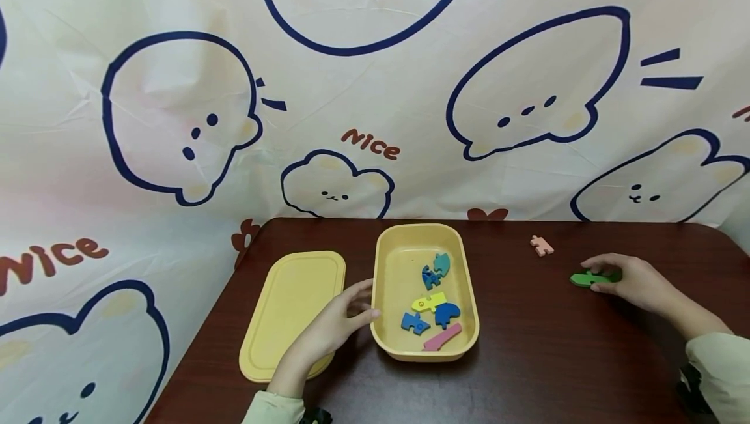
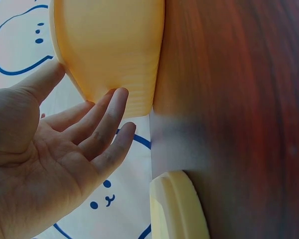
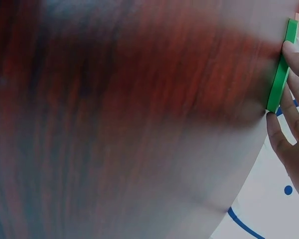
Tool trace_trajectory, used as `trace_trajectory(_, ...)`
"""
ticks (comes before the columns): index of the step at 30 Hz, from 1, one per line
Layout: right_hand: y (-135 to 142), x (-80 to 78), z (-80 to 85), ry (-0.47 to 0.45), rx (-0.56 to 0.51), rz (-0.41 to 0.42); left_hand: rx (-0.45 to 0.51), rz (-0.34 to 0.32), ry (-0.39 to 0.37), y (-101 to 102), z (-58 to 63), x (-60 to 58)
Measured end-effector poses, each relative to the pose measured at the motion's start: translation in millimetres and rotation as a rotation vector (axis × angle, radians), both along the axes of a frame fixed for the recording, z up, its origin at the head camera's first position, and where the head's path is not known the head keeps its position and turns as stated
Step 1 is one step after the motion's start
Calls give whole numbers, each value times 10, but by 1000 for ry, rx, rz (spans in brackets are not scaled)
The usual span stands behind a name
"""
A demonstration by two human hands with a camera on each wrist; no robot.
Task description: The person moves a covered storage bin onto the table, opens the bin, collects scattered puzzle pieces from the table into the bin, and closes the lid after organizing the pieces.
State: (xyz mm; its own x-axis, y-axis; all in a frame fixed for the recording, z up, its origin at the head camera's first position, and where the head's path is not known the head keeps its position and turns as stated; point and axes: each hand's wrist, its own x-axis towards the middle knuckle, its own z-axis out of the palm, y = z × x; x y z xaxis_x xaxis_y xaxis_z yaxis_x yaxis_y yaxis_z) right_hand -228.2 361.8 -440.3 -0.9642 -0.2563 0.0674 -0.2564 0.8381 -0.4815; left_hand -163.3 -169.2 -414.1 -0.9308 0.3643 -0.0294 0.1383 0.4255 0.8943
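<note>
On the right of the table, my right hand pinches a long green puzzle piece between thumb and fingers. The right wrist view has that green piece at its right edge, with fingertips along it. My left hand touches the near left side of a yellow plastic box, its thumb at the rim. In the left wrist view the left fingers are loosely bent against the outer wall. Inside the box lie several puzzle pieces, including a yellow one, a pink one and a teal one.
A yellow lid lies flat left of the box, partly behind my left forearm. One light pink puzzle piece rests on the dark wooden table near its back edge. Behind the table hangs a printed cloth.
</note>
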Motion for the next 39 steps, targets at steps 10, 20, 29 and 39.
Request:
trace_trajectory(10, -22, 21, 38, -19, -24, -13, -13, 14, -2, 7, 3, 4)
trace_trajectory(20, -80, 60, 96, -10, -32, -21, -16, 17, 0, 10, -7, 1)
trace_trajectory(29, -175, 85, 142, 25, -49, -9, -6, 7, 6, 0, -11, -2)
trace_trajectory(39, -294, 87, 231, 109, -34, 12, 0, 11, -3, -3, 4, 16)
